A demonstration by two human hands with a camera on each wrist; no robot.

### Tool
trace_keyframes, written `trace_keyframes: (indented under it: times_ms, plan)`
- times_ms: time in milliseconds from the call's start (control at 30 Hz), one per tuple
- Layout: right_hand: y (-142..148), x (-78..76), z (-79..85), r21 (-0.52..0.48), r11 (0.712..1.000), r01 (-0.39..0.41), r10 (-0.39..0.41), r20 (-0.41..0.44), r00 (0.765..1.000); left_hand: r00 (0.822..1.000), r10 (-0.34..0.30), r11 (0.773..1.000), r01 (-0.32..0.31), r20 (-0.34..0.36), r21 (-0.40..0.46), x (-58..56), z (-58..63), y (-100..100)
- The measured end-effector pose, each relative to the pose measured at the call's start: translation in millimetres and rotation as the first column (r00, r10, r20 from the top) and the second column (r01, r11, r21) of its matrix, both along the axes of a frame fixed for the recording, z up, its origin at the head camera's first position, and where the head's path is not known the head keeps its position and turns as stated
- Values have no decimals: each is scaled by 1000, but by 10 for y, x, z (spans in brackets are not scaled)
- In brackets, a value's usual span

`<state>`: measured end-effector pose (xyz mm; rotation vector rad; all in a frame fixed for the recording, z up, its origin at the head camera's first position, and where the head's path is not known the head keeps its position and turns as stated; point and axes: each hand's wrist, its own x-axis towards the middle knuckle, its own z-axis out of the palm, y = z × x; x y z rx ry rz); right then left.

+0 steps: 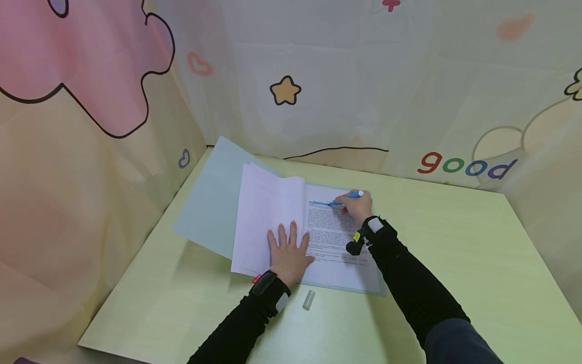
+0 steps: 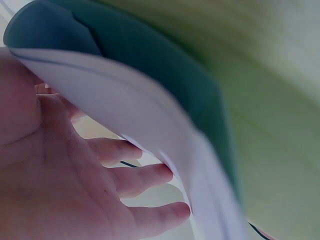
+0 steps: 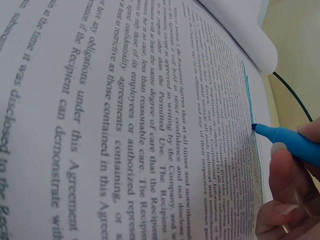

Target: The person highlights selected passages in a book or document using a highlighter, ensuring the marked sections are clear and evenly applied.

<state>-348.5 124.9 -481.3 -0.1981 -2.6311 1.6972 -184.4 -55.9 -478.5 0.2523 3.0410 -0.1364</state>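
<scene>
My right hand point(image 1: 359, 206) pinches a blue highlighter point(image 1: 352, 195) near the top of a printed page point(image 1: 334, 237). In the right wrist view, the highlighter point(image 3: 290, 141) has its dark tip on the paper, at a bright blue line point(image 3: 248, 95) along the text. My left hand point(image 1: 290, 257) rests with spread fingers on white pages point(image 1: 268, 207) turned over to the left, its thumb by the inner edge of the printed page. The left wrist view shows its straight fingers point(image 2: 145, 179) against the curved paper point(image 2: 125, 95).
A pale blue folder cover point(image 1: 204, 197) lies opened out under the turned pages, its left part raised off the table. A small grey cylindrical piece point(image 1: 309, 300) lies in front of the papers on the light yellow-green table point(image 1: 454, 242). Printed curtains point(image 1: 318, 101) stand behind and beside it.
</scene>
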Motion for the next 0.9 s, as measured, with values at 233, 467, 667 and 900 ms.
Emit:
trace_keyframes:
  times_ms: [233,467,667,900]
  plan:
    - [13,8,6,10,1000,10,-10,-1,1000,1000,-2,1000,2,0,-4,-1,-9,-1]
    - [42,17,14,18,1000,5,-5,-5,1000,1000,-4,1000,4,0,15,1,-12,-1]
    - [62,25,20,17,1000,11,-11,3,1000,1000,0,1000,0,10,11,-2,-7,2]
    - [86,32,40,26,1000,9,-10,11,1000,1000,-1,1000,1,-6,16,-5,0,4]
